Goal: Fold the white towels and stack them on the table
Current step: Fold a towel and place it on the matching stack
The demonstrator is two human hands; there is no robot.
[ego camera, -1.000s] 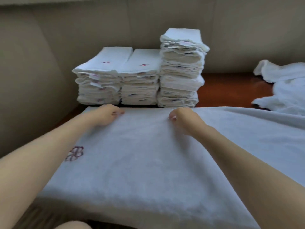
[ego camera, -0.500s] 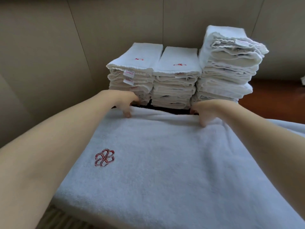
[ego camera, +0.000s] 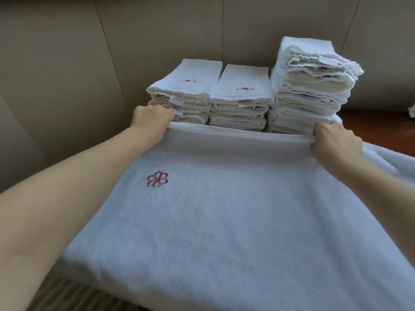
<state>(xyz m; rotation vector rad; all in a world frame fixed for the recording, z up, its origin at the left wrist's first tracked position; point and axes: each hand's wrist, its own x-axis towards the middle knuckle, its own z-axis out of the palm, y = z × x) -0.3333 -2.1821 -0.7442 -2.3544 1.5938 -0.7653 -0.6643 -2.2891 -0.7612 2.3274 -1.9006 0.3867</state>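
A large white towel (ego camera: 235, 209) with a red flower emblem (ego camera: 157, 178) lies spread in front of me. My left hand (ego camera: 151, 118) grips its far left corner and my right hand (ego camera: 334, 140) grips its far edge on the right; that edge is lifted slightly off the table. Behind the edge stand three stacks of folded white towels: a left stack (ego camera: 190, 86), a middle stack (ego camera: 242, 95) and a taller right stack (ego camera: 312, 81). The lifted edge hides the bottoms of the stacks.
A beige panelled wall (ego camera: 112, 41) rises close behind and left of the stacks. Dark red-brown table top (ego camera: 377, 124) shows at the right, with a bit of another white towel (ego camera: 412, 111) at the frame edge.
My hands have spread apart along the towel's far edge, closed on it and raised it a little. The view has shifted left and closer to the stacks.
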